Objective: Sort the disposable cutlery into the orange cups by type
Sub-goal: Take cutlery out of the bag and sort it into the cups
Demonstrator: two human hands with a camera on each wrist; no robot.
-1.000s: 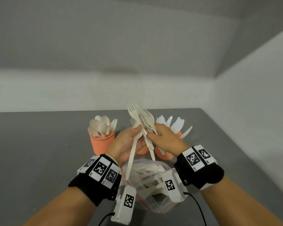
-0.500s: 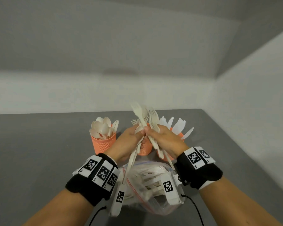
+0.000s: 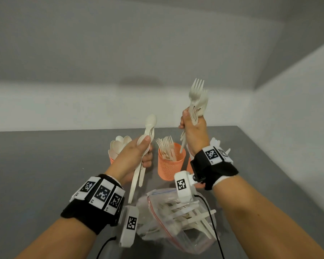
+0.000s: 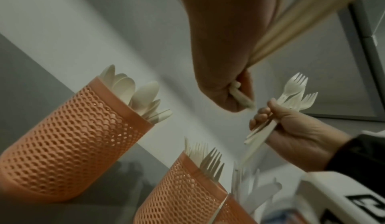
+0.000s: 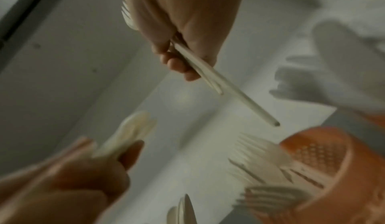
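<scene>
Hands: left hand (image 3: 134, 156) gripping spoons (image 3: 150, 122); right hand (image 3: 194, 131) gripping forks (image 3: 197, 94), raised above middle cup (image 3: 169, 165).
Middle cup: orange, mesh-textured, holds forks, on grey counter (image 3: 45, 165).
Spoon cup (image 4: 68, 145): left of middle cup.
Third cup (image 3: 189, 165): right of middle cup, mostly hidden by right wrist.
Bag (image 3: 185, 230): clear plastic, cutlery inside, in front of middle cup.

The head camera looks forward and down from above both forearms across the grey table (image 3: 45, 165) toward the walls at 12 o'clock. The left wrist camera sits low and close, tilted up past the left hand (image 4: 220, 82). The right wrist camera, blurred, looks up past the right hand (image 5: 187, 29). All three share the fork-filled orange cup (image 3: 171, 165).
</scene>
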